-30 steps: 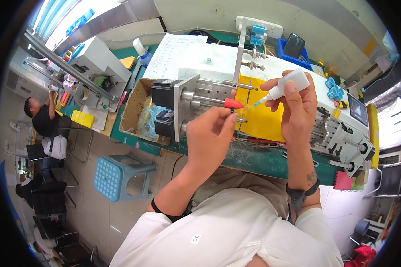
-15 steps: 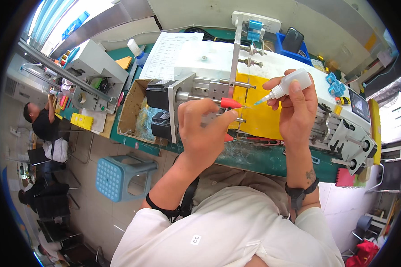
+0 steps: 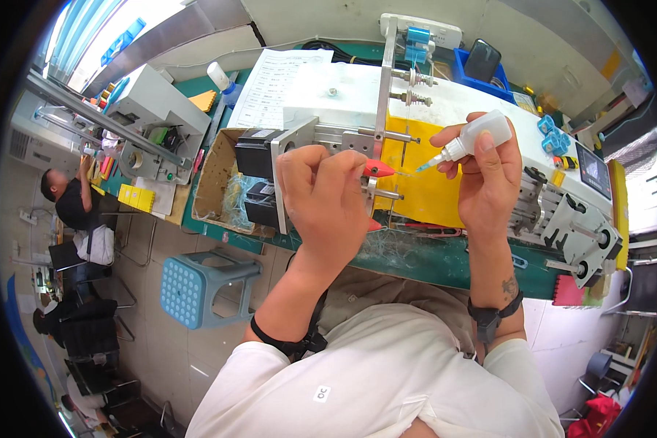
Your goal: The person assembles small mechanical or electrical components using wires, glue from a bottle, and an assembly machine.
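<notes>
My right hand [image 3: 488,175] holds a white squeeze bottle [image 3: 487,131] tilted down to the left. Its thin blue-green nozzle [image 3: 427,165] hangs over a yellow sheet [image 3: 434,193], just right of a red cone [image 3: 378,168]. That cone points right from a metal bench machine with black motors [image 3: 258,152], and a fine wire-like tip shows at its point. Closed around the cone's back end are the fingers of my left hand [image 3: 325,197]; their exact grip is partly hidden by the back of the hand. A second red cone [image 3: 374,225] shows below.
A cardboard box [image 3: 210,186] with tangled thread stands left of the motors. Behind are paper sheets [image 3: 259,91], spring-loaded rods [image 3: 412,87] and a blue tray with a phone [image 3: 483,62]. Further left are a blue stool [image 3: 186,292] and a seated person [image 3: 77,201].
My left hand has drawn back leftward, its fingers going from beside the red cone's point to its back end. My right hand and the bottle stay almost where they were.
</notes>
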{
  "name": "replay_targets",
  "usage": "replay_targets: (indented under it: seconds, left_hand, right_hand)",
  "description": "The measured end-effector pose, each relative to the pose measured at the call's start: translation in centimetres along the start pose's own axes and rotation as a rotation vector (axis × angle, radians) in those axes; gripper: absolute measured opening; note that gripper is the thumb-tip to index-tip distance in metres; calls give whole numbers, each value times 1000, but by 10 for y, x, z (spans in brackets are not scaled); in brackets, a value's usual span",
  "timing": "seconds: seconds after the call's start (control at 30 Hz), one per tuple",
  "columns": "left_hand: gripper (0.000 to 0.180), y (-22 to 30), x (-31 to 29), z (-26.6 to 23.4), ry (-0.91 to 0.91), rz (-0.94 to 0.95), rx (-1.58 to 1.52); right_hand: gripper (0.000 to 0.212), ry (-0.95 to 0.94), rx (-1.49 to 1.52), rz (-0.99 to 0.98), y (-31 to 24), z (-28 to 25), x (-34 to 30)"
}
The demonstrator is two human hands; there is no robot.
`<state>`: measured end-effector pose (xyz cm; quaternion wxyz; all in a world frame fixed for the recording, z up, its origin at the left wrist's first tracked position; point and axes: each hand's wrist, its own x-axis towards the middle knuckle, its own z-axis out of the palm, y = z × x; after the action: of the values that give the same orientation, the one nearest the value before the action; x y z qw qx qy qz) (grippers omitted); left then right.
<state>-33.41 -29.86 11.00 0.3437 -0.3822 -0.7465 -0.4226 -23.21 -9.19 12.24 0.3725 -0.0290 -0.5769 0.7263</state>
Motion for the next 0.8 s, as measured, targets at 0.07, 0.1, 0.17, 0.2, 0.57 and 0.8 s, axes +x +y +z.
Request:
replay_targets:
  seconds: [0.07,0.1,0.17,0.2,0.57,0.8]
  left_hand:
    - [14,2,-3,-1,-29,-7,-17]
    - [13,3,-4,-3,-56,-13,-33]
    - [13,3,-8,-5,-60,-11,-30]
    - [13,3,-8,-6,-63,-11,-32]
    - [20,36,8,-12,-153,-21,-329]
    - [21,42,-44,-2,-284,-137,-444]
  right_hand:
    - [30,-4,5,1,0,0,0]
    - [30,3,6,-1,0,0,0]
    - [30,11,11,-2,0,0,0]
    - [30,13,11,0,0,0,-1]
    - [30,13,39,-1,-2,-1,1]
    - [31,-24,29,-3,-1,-1,1]
